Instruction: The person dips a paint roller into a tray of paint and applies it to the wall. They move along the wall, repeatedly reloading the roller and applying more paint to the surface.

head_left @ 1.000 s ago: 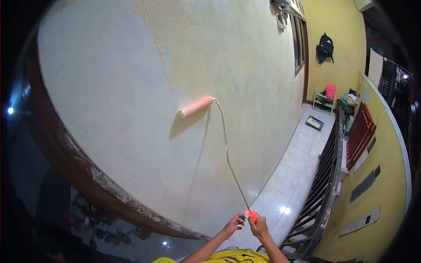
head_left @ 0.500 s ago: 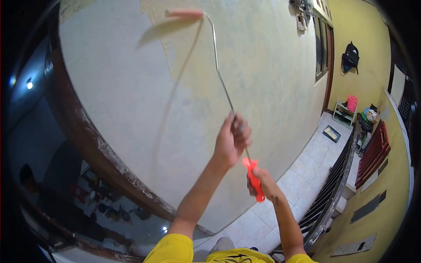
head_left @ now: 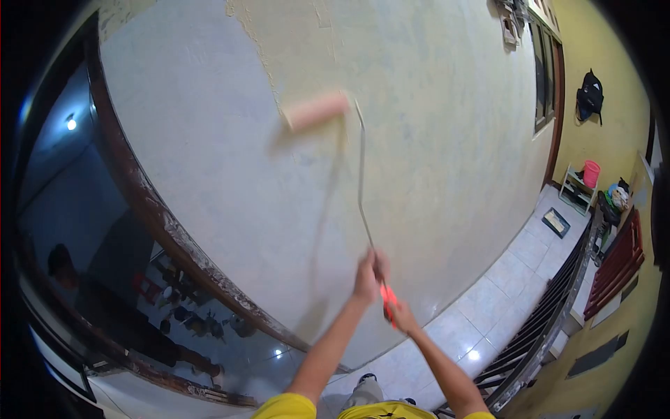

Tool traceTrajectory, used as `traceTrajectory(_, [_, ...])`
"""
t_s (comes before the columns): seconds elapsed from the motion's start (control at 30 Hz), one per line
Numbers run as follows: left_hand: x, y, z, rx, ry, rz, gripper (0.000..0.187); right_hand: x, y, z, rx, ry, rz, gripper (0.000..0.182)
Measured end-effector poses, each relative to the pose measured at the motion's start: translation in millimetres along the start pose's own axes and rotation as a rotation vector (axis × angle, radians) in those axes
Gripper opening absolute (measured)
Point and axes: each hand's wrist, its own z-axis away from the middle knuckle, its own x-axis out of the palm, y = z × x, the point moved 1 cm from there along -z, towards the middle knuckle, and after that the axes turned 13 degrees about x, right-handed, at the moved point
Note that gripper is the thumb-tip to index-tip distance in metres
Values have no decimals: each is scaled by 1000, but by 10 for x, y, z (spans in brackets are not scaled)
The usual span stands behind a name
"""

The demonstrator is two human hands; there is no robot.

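A paint roller with a pink sleeve, blurred by motion, is at the wall, its shadow falling just below it. From the sleeve a long bent metal rod runs down to an orange-red handle. My left hand is wrapped round the lower rod, just above the handle. Lower down, my right hand grips the handle itself. The wall has a paler coat on the left and patchy yellowish paint on the right.
At left is a dark window in a worn brown frame. A paint tray lies on the tiled floor, near a small rack with a pink bucket. A black railing borders the right side.
The roller has come down the wall from near the top. Both my hands have lowered with it, and the left now sits closer to the handle. The view has shifted slightly left.
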Motion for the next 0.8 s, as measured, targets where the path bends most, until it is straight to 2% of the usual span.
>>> traceTrajectory(0.07, [-625,-669,776,-151,145,-18,36,77,1272,330,148,-74,19,44])
traceTrajectory(0.1, [-747,-840,1115,-188,179,-77,38,150,1665,570,205,-47,34,44])
traceTrajectory(0.17, [-1053,-1066,1521,-259,39,132,40,286,1831,1008,229,-103,-89,44])
traceTrajectory(0.23, [-868,-911,1468,-213,138,-69,42,339,1756,1056,290,-157,-160,45])
traceTrajectory(0.27, [-722,-772,1415,-195,192,-169,42,337,1594,1003,242,-138,-96,45])
traceTrajectory(0.33, [-430,-363,962,-100,130,-155,43,253,862,693,133,-128,2,45])
traceTrajectory(0.43, [379,568,-9,108,63,-158,42,102,-633,168,-19,-76,51,44])
traceTrajectory(0.5, [1010,1288,-594,147,-100,-22,41,-70,-1773,-44,-16,-153,75,48])
traceTrajectory(0.53, [1305,1602,-793,204,-136,-58,41,-130,-2221,-115,-37,-237,3,51])
traceTrajectory(0.57, [1574,1857,-940,246,-163,-65,41,-121,-2712,-56,-20,-231,-92,53])
traceTrajectory(0.6, [1743,2076,-1090,259,-192,-60,40,-146,-3025,-69,-53,-286,-61,53])
traceTrajectory(0.63, [1838,2223,-1169,273,-229,-57,40,-165,-3195,-75,-95,-337,-29,53])
traceTrajectory(0.73, [1784,2237,-1147,260,-256,-54,40,-94,-3098,-114,-78,-374,-118,53])
traceTrajectory(0.8, [1501,1871,-933,200,-86,-89,41,-22,-2453,-275,-74,-303,-73,46])
